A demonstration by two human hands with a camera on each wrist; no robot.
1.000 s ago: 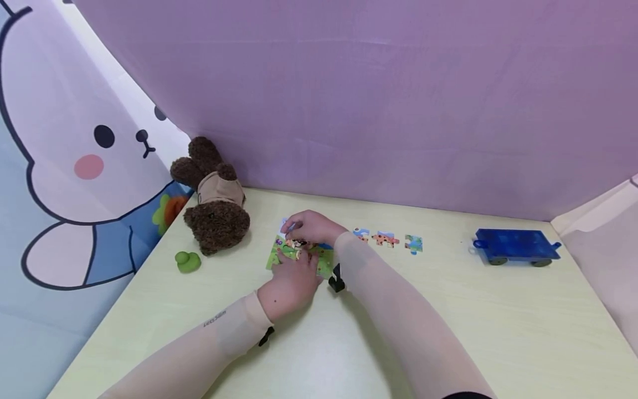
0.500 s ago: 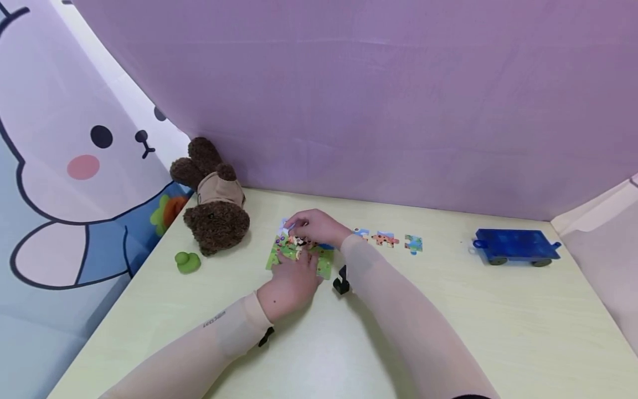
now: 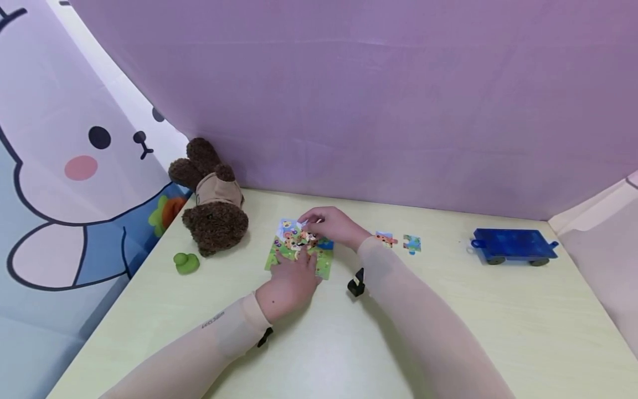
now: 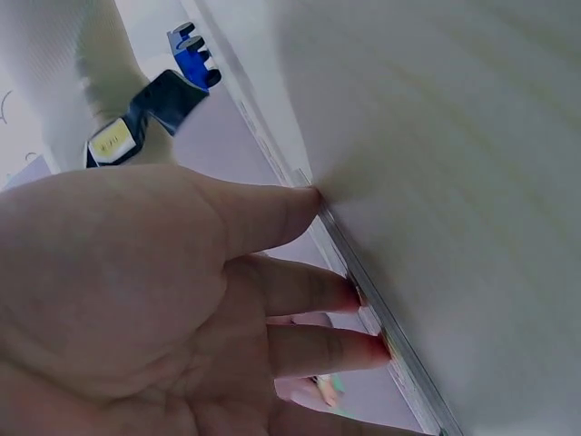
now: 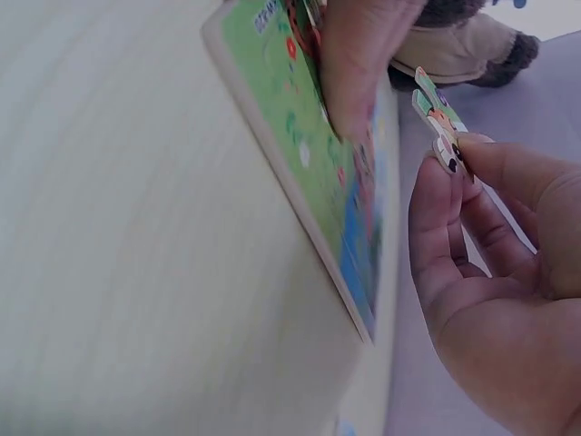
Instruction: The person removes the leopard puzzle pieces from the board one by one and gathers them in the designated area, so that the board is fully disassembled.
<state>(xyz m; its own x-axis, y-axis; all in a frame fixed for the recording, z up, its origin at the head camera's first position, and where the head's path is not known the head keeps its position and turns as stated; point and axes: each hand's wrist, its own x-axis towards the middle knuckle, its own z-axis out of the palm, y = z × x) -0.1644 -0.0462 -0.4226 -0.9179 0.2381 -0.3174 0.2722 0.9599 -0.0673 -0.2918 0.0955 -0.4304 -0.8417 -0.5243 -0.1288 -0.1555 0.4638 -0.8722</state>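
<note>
A colourful jigsaw puzzle board point(image 3: 323, 269) with cartoon animals on green grass lies on the table. My left hand point(image 3: 291, 282) rests on its lower part, fingers spread and fingertips pressing the surface; in the left wrist view the left thumb point(image 4: 272, 216) touches the board's near edge. Over the board's upper right is my right hand point(image 3: 333, 226). In the right wrist view, its thumb and fingers pinch a small puzzle piece point(image 5: 443, 127), printed with green, orange and a black-and-white animal face, held raised off the board. The head view mostly hides this piece behind the fingers.
Two loose puzzle pieces, one orange point(image 3: 385, 239) and one blue-green point(image 3: 412, 244), lie right of the board. A blue toy wagon point(image 3: 514, 244) stands at the far right. Left are a brown plush toy point(image 3: 215, 216) and a small green duck-like toy point(image 3: 186, 263). A purple cloth point(image 3: 379, 111) hangs behind.
My right hand has moved right across the board's top, uncovering its upper left corner and now covering the nearest loose piece. My left hand has stayed in place.
</note>
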